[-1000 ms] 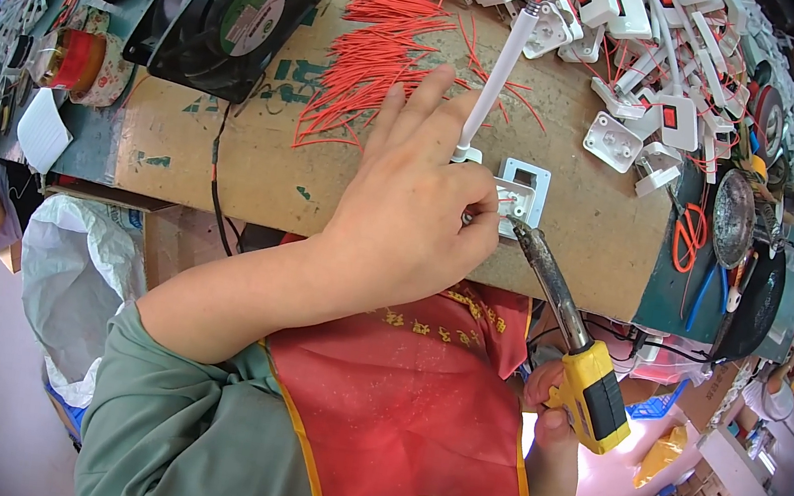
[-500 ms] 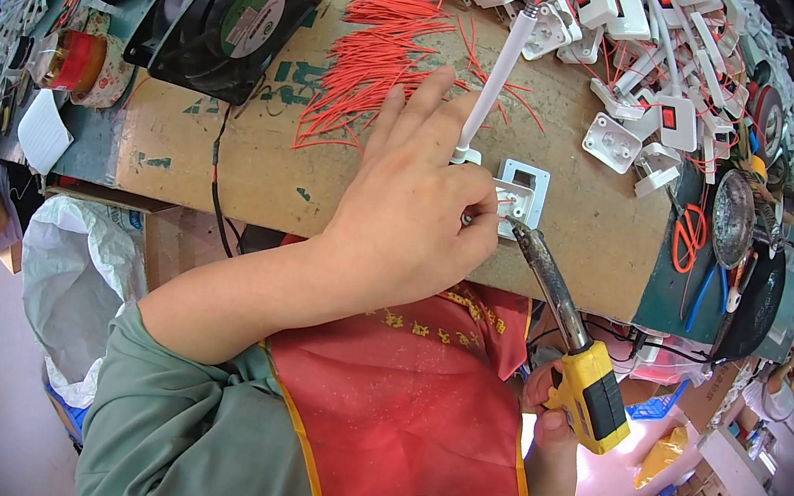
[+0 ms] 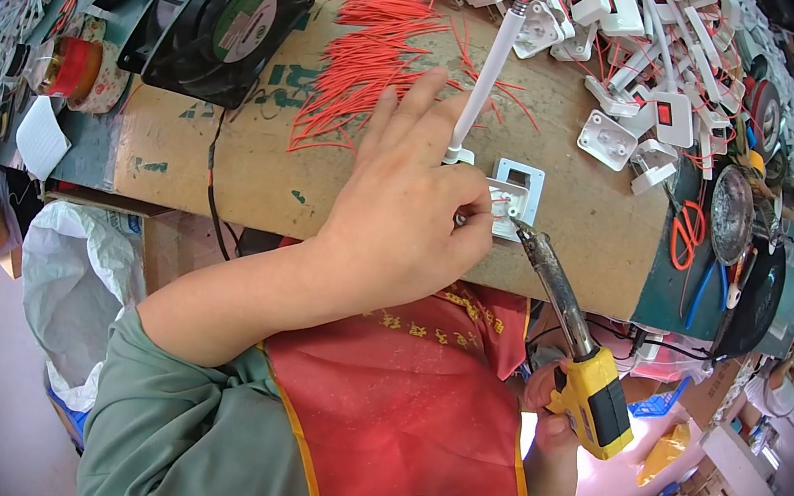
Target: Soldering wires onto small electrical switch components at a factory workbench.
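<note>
My left hand [image 3: 409, 194] lies over the near-middle of the work board, thumb and forefinger pinched at the left side of a small open white plastic housing [image 3: 506, 200]. Its other fingers stretch forward beside a white tube [image 3: 488, 79] with red wires out of its top end. My right hand [image 3: 548, 398] is closed round the yellow and black handle of a soldering iron [image 3: 561, 295]. The dark tip of the iron is at the housing's right edge; whether it touches is too small to tell. Inside the housing a bit of red wire shows.
Cut red wires [image 3: 374, 39] lie in a heap beyond my left hand. A black fan [image 3: 217, 19] stands at the left. White plug housings [image 3: 636, 109] pile up at the far right. Orange-handled scissors [image 3: 687, 236] and a round metal tin [image 3: 734, 202] lie at the right.
The soldering iron's tip has shifted slightly right, away from the middle of the housing. My left hand keeps its pinch, and the whole view has slid a little.
</note>
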Demonstrator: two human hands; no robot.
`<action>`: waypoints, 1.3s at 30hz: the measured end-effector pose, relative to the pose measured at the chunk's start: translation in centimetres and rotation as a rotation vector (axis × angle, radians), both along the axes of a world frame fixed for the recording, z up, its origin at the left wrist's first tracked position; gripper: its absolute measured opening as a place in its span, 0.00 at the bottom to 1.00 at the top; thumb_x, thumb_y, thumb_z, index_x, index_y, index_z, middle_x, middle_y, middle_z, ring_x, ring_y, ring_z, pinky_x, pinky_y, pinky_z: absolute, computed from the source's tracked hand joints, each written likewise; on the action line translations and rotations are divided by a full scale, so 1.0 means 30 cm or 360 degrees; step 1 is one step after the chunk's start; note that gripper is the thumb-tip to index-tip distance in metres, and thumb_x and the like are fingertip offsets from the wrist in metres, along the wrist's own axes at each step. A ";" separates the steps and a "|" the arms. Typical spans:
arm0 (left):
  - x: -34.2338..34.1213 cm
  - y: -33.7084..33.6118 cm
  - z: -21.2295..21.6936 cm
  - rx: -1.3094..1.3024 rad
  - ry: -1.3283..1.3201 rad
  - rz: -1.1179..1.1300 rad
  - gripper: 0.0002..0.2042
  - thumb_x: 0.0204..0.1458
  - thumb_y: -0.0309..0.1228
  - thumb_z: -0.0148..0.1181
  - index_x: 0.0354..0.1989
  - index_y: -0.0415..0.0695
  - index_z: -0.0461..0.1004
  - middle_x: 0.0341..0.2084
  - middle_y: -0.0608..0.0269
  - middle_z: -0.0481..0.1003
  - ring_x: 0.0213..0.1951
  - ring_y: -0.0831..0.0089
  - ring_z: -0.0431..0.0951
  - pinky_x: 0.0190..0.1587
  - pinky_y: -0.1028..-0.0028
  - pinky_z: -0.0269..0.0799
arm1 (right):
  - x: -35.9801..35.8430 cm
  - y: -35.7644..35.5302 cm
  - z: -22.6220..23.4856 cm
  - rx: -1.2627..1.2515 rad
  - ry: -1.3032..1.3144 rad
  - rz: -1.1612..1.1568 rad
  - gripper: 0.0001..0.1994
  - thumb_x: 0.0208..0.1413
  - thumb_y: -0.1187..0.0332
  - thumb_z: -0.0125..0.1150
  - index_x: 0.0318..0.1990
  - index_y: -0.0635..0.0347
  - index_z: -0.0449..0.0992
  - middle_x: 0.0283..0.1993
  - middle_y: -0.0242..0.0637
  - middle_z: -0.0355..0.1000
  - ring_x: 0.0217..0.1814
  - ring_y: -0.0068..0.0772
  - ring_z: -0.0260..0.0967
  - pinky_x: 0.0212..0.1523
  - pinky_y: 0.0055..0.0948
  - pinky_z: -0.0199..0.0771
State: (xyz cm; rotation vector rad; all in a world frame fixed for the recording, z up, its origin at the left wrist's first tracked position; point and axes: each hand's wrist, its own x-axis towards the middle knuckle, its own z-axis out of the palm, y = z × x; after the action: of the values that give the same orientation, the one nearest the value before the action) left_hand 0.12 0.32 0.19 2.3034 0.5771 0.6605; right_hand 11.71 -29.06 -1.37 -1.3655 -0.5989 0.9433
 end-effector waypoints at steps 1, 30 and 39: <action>0.002 -0.001 -0.001 0.0003 0.0002 -0.0003 0.03 0.37 0.23 0.65 0.20 0.41 0.76 0.57 0.47 0.66 0.61 0.44 0.61 0.59 0.53 0.60 | 0.001 -0.002 0.001 -0.0001 -0.0001 -0.0004 0.42 0.43 0.46 0.75 0.59 0.62 0.64 0.23 0.28 0.60 0.24 0.26 0.60 0.24 0.24 0.61; 0.004 -0.008 0.029 -0.0035 0.0094 -0.0021 0.03 0.39 0.24 0.66 0.22 0.43 0.76 0.57 0.45 0.66 0.64 0.42 0.58 0.63 0.49 0.54 | 0.283 0.096 0.031 0.0531 -0.0149 -0.0676 0.32 0.58 0.55 0.60 0.62 0.68 0.58 0.23 0.33 0.61 0.19 0.25 0.59 0.20 0.25 0.61; -0.001 0.008 0.056 -0.0141 0.0207 -0.0109 0.16 0.41 0.27 0.71 0.40 0.44 0.76 0.55 0.51 0.68 0.67 0.47 0.56 0.65 0.51 0.55 | 0.170 0.281 0.006 0.0457 0.0094 -0.0306 0.37 0.54 0.45 0.63 0.59 0.69 0.61 0.22 0.29 0.61 0.18 0.22 0.58 0.20 0.24 0.61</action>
State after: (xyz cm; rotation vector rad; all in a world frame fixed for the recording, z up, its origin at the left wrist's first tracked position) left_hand 0.10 0.55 1.85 2.2838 0.5726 0.4463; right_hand 16.83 -20.63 -1.20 -1.1122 -0.5254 0.7096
